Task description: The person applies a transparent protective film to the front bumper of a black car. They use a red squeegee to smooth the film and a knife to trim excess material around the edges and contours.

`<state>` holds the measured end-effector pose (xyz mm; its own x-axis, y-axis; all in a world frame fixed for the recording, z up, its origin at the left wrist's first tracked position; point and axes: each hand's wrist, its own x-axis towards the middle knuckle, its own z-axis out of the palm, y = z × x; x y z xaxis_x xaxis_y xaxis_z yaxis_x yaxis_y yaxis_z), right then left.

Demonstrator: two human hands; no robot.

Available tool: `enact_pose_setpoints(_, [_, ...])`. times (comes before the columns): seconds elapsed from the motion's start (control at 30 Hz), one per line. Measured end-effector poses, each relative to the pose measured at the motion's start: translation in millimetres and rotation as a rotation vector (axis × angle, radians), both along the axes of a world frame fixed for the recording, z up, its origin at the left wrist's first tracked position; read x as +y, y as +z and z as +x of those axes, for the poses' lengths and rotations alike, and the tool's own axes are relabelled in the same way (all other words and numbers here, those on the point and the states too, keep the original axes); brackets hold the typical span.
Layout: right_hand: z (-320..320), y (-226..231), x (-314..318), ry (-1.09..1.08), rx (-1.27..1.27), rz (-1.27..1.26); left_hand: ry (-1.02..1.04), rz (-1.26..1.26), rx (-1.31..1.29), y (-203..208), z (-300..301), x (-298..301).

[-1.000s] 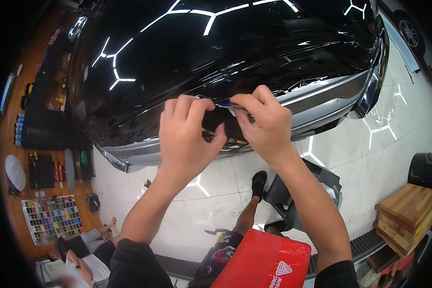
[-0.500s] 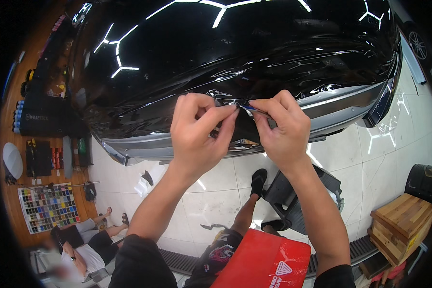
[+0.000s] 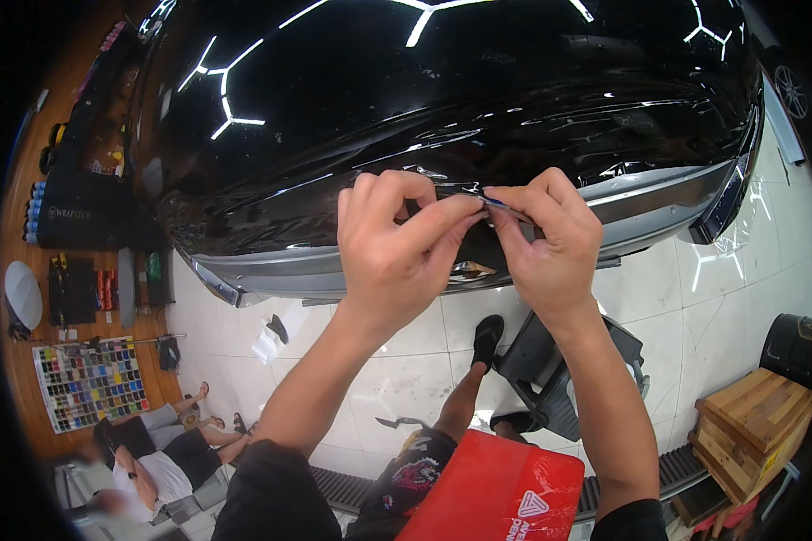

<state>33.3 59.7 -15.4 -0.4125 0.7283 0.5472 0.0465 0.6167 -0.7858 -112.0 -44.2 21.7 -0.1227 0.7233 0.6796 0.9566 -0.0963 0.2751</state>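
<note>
Glossy black film lies wrinkled over the front of a black car, its lower edge loose above a grey strip. My left hand is closed in a pinch on the film's edge near the middle. Right beside it, my right hand is closed on a slim blue-and-silver tool, its tip almost at my left fingertips. The fingers partly cover the tool, so its exact kind cannot be told. Below the hands, a crumpled bit of film hangs and shines.
Beneath the car's edge stands a dark grey stool on pale tiles. A red pouch hangs at my waist. Wooden boxes are at the right; seated people and a colour swatch board are at the left.
Both hands have shifted a little to the right along the film's edge, still pinching. My left fingertips now sit closer to the tool. Seated people at the left have moved slightly.
</note>
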Motion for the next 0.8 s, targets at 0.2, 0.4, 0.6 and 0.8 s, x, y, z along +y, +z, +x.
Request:
enact_pose_setpoints(0.2, [0.8, -3.1, 0.8, 0.013, -0.019, 0.003, 0.109, 0.05, -0.177, -1.7, 7.3, -6.5])
enact_pose_setpoints(0.4, [1.1, -0.5, 2.2, 0.003, -0.064, 0.014, 0.177, 0.045, -0.244, 1.5, 1.0, -21.6])
enact_pose_setpoints(0.6, [4.0, -1.0, 3.5, 0.011, -0.127, 0.081, 0.174, 0.049, -0.403, 3.6, -5.7, -31.4])
enact_pose_setpoints(0.8, [2.1, -2.6, 5.4, 0.009, -0.122, 0.087, 0.146, 0.049, -0.562, 3.6, -7.0, -36.6])
